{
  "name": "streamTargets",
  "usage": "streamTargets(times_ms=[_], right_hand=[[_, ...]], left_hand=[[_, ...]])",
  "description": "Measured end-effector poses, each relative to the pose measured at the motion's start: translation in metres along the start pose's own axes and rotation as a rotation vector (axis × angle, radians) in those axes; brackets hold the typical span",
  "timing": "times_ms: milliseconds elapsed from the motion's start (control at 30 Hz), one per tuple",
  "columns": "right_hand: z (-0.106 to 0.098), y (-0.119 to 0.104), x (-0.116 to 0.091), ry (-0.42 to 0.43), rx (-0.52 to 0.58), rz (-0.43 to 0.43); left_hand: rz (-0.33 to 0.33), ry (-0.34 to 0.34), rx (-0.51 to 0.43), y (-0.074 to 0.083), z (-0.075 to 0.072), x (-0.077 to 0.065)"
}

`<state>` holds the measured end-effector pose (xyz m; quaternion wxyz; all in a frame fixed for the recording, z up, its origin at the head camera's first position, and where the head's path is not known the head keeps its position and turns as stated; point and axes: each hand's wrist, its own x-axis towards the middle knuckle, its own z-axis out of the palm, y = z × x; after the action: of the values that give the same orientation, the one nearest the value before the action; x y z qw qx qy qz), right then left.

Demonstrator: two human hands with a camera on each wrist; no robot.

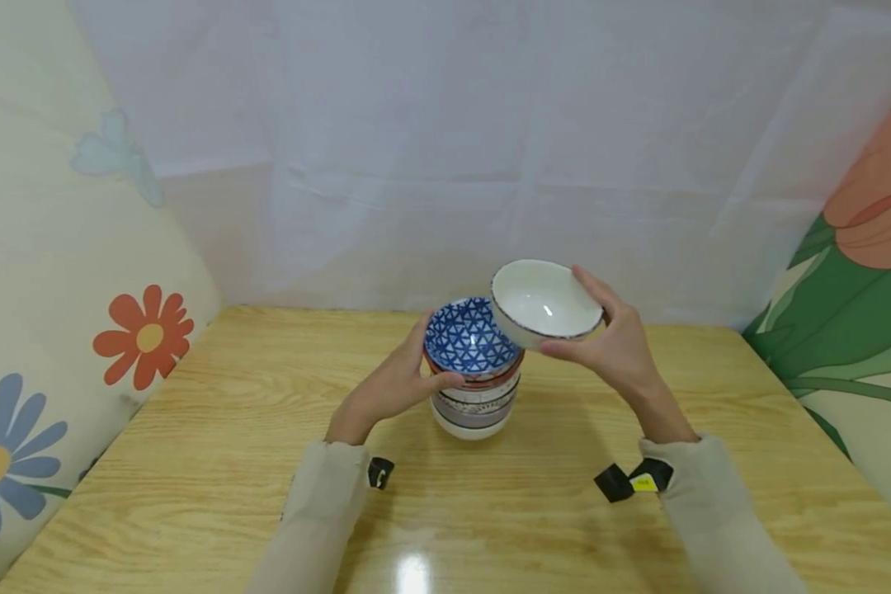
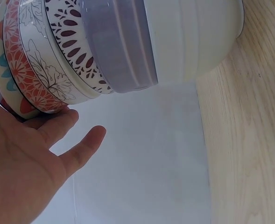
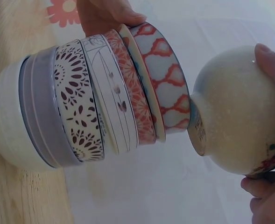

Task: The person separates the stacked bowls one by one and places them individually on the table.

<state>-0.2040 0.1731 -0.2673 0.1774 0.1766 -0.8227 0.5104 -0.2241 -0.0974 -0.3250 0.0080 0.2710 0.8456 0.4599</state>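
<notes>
Right grip (image 1: 618, 345) holds white bowl (image 1: 538, 299), left grip (image 1: 395, 382) clasps bowl stack (image 1: 475, 406) near its top; a bump between them could topple the tall bowl stack.

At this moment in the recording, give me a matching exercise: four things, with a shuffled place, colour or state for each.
1. Lifted bowl
2. Top stacked bowl
3. Lowest stacked bowl
4. Left hand

A. Stands on the wooden table
B. Grips the stack near its upper end
C. Held in the right hand
D. Blue-and-white pattern inside

Pairs: 1-C, 2-D, 3-A, 4-B
</notes>
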Motion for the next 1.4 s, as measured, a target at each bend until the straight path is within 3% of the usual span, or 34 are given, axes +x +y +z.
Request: streamTargets(times_ms=[567,833,1067,1400], right_hand=[[-0.018,0.015,-0.016,0.039,-0.019,0.063],[-0.021,0.025,-0.022,0.039,-0.008,0.098],[-0.021,0.037,-0.028,0.032,-0.034,0.143],[-0.018,0.055,-0.039,0.027,-0.027,0.157]], left_hand=[[-0.028,0.0,0.024,-0.001,-0.002,-0.002],[-0.072,-0.015,0.011,-0.001,-0.001,-0.002],[-0.014,-0.003,0.018,-0.001,-0.001,-0.001],[-0.046,-0.004,0.015,0.0,-0.001,-0.003]])
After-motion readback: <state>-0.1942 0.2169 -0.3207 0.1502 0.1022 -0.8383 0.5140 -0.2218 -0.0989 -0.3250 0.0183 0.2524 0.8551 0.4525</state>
